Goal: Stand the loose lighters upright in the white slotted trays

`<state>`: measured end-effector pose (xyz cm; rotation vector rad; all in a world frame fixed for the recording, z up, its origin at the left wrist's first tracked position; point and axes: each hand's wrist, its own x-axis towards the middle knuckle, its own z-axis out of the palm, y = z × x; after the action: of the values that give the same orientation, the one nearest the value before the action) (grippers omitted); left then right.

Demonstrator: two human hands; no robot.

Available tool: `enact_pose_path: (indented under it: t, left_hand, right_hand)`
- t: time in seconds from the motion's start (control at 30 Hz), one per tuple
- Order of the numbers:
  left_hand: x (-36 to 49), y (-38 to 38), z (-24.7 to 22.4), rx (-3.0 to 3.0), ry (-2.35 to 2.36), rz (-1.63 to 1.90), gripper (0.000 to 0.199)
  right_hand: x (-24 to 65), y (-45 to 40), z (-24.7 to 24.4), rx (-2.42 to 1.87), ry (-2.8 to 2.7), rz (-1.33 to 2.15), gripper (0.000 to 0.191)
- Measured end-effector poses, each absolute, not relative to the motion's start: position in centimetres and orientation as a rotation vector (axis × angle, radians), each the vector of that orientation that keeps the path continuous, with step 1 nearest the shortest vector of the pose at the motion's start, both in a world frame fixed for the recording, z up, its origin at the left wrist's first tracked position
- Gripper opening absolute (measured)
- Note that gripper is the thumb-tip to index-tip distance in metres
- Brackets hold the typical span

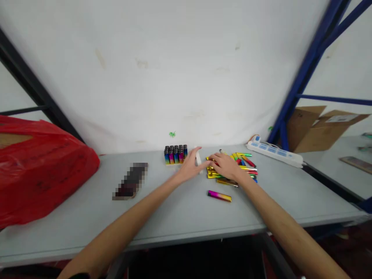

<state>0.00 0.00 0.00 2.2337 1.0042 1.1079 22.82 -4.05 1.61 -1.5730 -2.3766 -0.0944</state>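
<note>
My left hand (189, 167) is at the middle of the table, thumb and fingers curved around a narrow white strip-like piece (198, 159); its full shape is hidden. Just left of it a block of lighters (175, 155) stands upright in tight rows, black tops up, bodies blue, purple and yellow. My right hand (225, 166) reaches into a loose pile of shiny coloured lighters (247, 169), fingers bent down and closed on a lighter mostly covered by them. Nearer to me, a single purple-and-yellow lighter (219, 196) lies apart on its side.
On the left bulges a red plastic bag (43, 170), with a pixelated dark flat object (132, 181) beside it. A white power strip (274, 152) lies at the back right. Beyond the blue rack post (305, 77) is an open cardboard box (316, 130). A white wall backs the grey table (174, 217).
</note>
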Motion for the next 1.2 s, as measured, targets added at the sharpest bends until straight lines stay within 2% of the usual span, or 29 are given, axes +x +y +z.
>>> enact_pose_path:
  t: [0.13, 0.27, 0.47, 0.63, 0.77, 0.9, 1.03, 1.13, 1.2]
  left_hand:
    - [2.6, 3.5, 0.8, 1.952, 1.187, 1.199, 0.041]
    - [5.0, 7.4, 1.5, 1.907, 1.309, 1.230, 0.027]
    - [6.4, 10.0, 2.9, 2.015, 1.389, 1.184, 0.017]
    - [4.4, 7.0, 5.1, 2.220, 1.256, 1.151, 0.018]
    - [-1.4, 1.8, 5.0, 2.536, 1.077, 1.259, 0.029]
    - [-8.1, -2.0, 2.4, 2.362, 1.434, 1.448, 0.045]
    - [-10.9, -2.8, -1.4, 2.122, 1.686, 1.394, 0.080]
    - [-10.4, -2.3, -3.3, 2.028, 1.619, 1.297, 0.105]
    - [-9.7, -1.6, -3.9, 1.997, 1.518, 1.268, 0.117]
  right_hand:
    - [23.8, -2.5, 1.2, -1.586, -2.295, -0.107, 0.041]
    - [24.2, -2.0, 0.8, -1.603, -2.372, -0.001, 0.046]
    - [24.3, -2.3, 1.3, -1.596, -2.369, 0.024, 0.044]
    - [24.9, -2.3, 1.2, -1.558, -2.330, 0.050, 0.043]
    - [24.5, -1.9, 1.2, -1.495, -2.229, 0.004, 0.035]
    - [21.2, -0.6, 2.2, -1.333, -2.224, 0.080, 0.039]
    - [15.8, 1.6, 4.0, -1.167, -2.265, 0.070, 0.060]
    - [12.3, 2.7, 5.0, -1.162, -2.431, 0.060, 0.072]
    - [10.6, 2.9, 5.5, -1.265, -2.509, 0.052, 0.071]
